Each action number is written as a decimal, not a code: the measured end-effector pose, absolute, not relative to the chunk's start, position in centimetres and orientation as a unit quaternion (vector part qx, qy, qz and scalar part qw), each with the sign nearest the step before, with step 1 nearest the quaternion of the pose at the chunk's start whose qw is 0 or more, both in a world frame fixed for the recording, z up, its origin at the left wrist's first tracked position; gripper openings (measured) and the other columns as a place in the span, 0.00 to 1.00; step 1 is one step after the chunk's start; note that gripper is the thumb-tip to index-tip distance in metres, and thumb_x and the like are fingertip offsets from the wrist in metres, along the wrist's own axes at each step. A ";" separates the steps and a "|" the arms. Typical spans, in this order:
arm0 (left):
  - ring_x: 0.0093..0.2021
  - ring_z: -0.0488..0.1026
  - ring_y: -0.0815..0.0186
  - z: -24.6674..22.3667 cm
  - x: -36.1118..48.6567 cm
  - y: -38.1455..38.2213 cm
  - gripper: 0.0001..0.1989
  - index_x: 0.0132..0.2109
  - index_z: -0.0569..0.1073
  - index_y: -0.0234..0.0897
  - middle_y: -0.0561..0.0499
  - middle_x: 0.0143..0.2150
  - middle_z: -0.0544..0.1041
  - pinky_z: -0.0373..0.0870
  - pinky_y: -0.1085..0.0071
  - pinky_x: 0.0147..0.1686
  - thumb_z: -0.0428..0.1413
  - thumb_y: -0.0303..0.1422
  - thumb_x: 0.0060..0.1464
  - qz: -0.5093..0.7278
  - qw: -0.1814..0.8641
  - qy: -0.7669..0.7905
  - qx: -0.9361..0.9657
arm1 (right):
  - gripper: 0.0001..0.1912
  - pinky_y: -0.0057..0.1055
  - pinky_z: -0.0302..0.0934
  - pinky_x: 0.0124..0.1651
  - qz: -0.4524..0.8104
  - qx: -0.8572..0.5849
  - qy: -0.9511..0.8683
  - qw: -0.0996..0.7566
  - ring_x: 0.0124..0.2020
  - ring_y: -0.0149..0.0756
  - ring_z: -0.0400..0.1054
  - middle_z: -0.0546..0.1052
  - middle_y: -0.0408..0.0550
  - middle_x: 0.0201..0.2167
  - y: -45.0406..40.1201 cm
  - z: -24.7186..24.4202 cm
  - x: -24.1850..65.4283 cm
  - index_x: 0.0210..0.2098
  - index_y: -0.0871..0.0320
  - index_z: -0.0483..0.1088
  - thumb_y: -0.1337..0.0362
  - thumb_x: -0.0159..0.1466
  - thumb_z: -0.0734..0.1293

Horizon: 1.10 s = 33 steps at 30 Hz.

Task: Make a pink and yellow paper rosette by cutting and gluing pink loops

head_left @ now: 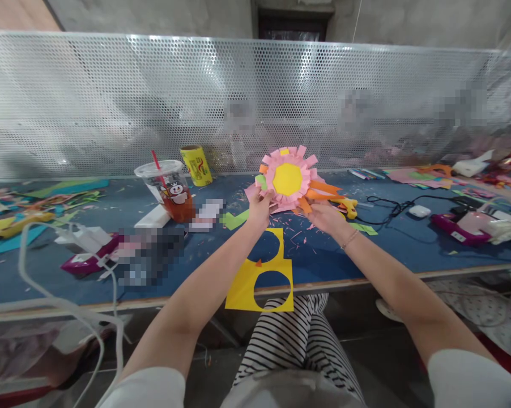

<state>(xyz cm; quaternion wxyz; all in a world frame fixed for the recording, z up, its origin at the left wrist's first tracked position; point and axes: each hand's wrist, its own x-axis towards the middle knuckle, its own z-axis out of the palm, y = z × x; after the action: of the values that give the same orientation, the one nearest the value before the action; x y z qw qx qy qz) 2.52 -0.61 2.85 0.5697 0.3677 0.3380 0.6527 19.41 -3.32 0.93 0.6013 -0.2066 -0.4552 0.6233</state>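
Note:
A paper flower with a yellow centre and pink fringed petals is held up over the table, facing me. My left hand is closed on its lower left edge. At its lower right, my right hand pinches the rim near an orange paper strip. Behind the right hand lies a yellow glue gun, partly hidden. Below the flower, a yellow paper sheet with round cut-outs hangs partly over the table's front edge, with a small orange scrap on it.
A drink cup with a red straw and a yellow tape roll stand left. Purple power strips with white cables lie left and right. Paper scraps litter the blue table. A perforated metal screen rises behind.

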 end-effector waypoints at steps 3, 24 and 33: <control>0.24 0.67 0.74 3.0 2.1 -0.1 0.25 0.49 0.62 0.44 0.57 0.28 0.66 0.70 0.71 0.31 0.59 0.29 0.43 0.662 0.569 0.337 0.353 | 0.18 0.30 0.66 0.40 0.619 -0.273 -0.446 0.586 0.37 0.33 0.70 0.76 0.42 0.34 -2.5 0.4 19.7 0.33 0.55 0.70 0.76 0.43 0.68; 0.26 0.73 0.71 3.3 1.0 1.6 0.04 0.28 0.66 0.30 0.50 0.24 0.73 0.74 0.75 0.31 0.51 0.19 0.48 0.680 0.630 0.342 0.153 | 0.10 0.30 0.58 0.35 0.010 -0.539 -0.736 0.408 0.30 0.35 0.68 0.76 0.46 0.27 -1.8 1.0 23.6 0.25 0.57 0.74 0.59 0.55 0.64; 0.24 0.73 0.72 3.3 0.8 1.9 0.04 0.29 0.67 0.29 0.51 0.22 0.71 0.74 0.78 0.27 0.50 0.21 0.51 0.661 0.646 0.357 0.136 | 0.13 0.33 0.58 0.39 -0.079 -0.583 -0.680 0.438 0.34 0.37 0.68 0.76 0.51 0.30 -0.6 1.1 26.5 0.29 0.60 0.73 0.64 0.59 0.58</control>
<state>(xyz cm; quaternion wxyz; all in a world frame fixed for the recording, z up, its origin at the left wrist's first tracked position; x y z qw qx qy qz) 0.82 1.90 3.29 0.6456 0.1359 0.3571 0.6612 26.54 -0.56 1.05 0.4377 -0.5828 -0.6801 -0.0787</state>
